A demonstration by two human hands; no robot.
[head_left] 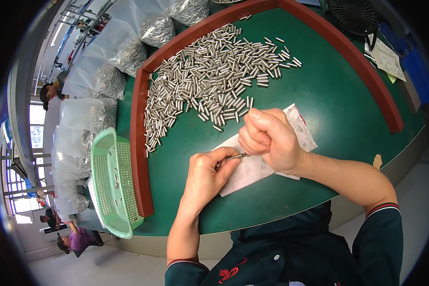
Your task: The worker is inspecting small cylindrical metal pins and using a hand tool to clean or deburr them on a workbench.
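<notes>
Head view; metal piece [239, 156] between hands [206, 170] [274, 140]

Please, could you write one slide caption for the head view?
The left hand pinches a small metal piece beside the curled right hand, near a heap of metal pins on a green table.

Bright, even light fell across the hands [207, 172] and the green counter [338, 100]. Beyond the hands, the metal pins [200, 78] glinted crisply; far to the hands' left, windows [36, 126] glared nearly white and background detail softened. Fisheye distortion bent straight lines toward the blackened rim.
</notes>
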